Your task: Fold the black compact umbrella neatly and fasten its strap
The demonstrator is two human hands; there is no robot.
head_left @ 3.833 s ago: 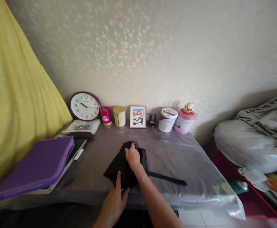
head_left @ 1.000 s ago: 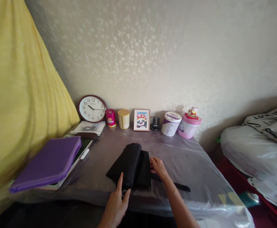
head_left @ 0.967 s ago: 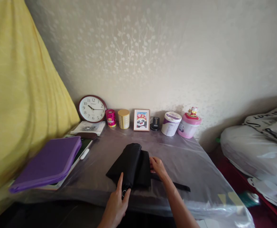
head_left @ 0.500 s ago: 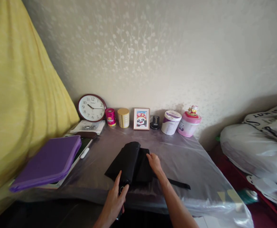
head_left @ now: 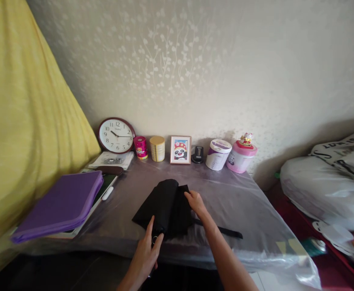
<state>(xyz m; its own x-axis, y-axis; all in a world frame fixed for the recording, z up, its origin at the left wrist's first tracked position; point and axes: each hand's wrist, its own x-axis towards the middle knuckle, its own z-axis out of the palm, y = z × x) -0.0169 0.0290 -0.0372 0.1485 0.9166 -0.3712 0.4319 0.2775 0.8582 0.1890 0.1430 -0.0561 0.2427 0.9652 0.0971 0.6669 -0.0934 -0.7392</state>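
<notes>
A black folding umbrella (head_left: 160,202) lies on the plastic-covered table, its canopy closed but loose, with panels fanned to both sides. At the near end, my left hand (head_left: 145,252) is wrapped round the handle, thumb and forefinger along the base of the canopy. The handle itself is mostly hidden by the fingers. My right hand (head_left: 196,202) pinches the edge of a canopy panel on the right side. From under my right forearm a black strap (head_left: 231,233) stretches out across the table.
Along the wall stand a clock (head_left: 116,136), a pink tin (head_left: 140,147), a yellow canister (head_left: 157,148), a framed panda picture (head_left: 180,150) and two tubs. A purple folder (head_left: 60,200) lies at the left. White bags (head_left: 322,194) are heaped beyond the table's right edge.
My right hand has shifted slightly left and up with the panel edge, pulling it closer to the umbrella's middle. The left hand keeps its hold. The view has moved a little.
</notes>
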